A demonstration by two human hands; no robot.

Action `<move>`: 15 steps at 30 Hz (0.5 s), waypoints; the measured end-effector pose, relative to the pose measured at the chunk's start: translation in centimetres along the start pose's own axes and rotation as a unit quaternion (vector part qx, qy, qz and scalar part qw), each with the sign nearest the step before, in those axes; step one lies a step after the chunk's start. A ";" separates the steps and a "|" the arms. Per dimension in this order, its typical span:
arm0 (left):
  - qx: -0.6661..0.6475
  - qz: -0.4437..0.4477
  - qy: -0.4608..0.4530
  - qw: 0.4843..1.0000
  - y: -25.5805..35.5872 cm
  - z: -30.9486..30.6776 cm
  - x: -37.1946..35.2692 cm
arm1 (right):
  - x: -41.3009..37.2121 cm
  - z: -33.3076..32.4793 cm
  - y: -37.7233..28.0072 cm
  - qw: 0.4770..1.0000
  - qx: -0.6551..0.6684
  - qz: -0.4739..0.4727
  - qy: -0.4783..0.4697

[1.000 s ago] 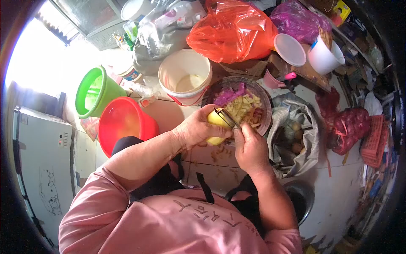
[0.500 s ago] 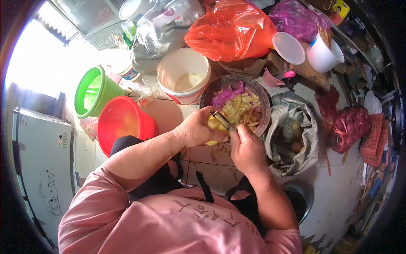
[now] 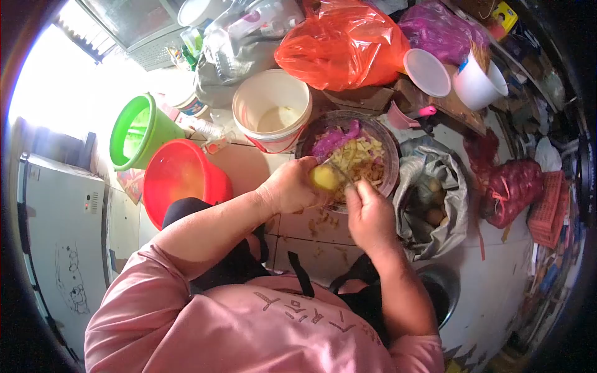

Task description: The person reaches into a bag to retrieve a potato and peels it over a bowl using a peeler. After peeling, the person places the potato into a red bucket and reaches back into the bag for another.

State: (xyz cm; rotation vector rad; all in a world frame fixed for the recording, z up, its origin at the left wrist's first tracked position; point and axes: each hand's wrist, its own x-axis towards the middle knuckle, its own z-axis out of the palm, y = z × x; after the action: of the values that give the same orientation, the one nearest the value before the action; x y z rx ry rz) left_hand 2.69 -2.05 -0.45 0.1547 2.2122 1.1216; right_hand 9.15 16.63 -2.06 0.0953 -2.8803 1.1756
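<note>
A peeled yellow potato [image 3: 326,178] is gripped in my left hand [image 3: 289,186], its pale side turned up. My right hand [image 3: 371,214] is closed around the handle of a peeler [image 3: 339,171], whose blurred metal head lies right at the potato's upper right edge. Both hands are over the near rim of a dark round basin [image 3: 390,143]. Inside it lie potato peelings [image 3: 357,152] and a crumpled purple bag [image 3: 334,142]. Right of the basin stands an open woven sack [image 3: 459,214] with several unpeeled potatoes [image 3: 434,216] in it.
To the left are a red bucket [image 3: 158,186], a green bucket [image 3: 115,146] and a white bucket [image 3: 272,84]. Behind the basin sits an orange plastic bag [image 3: 342,50]. Fallen scraps [image 3: 320,225] dot the tiled floor. At right lies a red net bag [image 3: 513,189].
My right hand and the peeler have moved slightly right, away from the left hand. The potato has turned in my left hand and now shows a rounder face.
</note>
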 end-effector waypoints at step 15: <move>-0.065 0.093 0.043 0.993 -1.4 0.9 0.4 | 1.0 -0.7 2.5 0.996 -0.016 0.089 0.005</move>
State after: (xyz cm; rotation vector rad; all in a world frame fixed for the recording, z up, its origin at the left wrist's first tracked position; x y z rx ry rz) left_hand 3.23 -2.18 -2.11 0.2661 2.2282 1.3933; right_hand 7.99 18.80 -3.26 -0.1726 -2.9482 1.1502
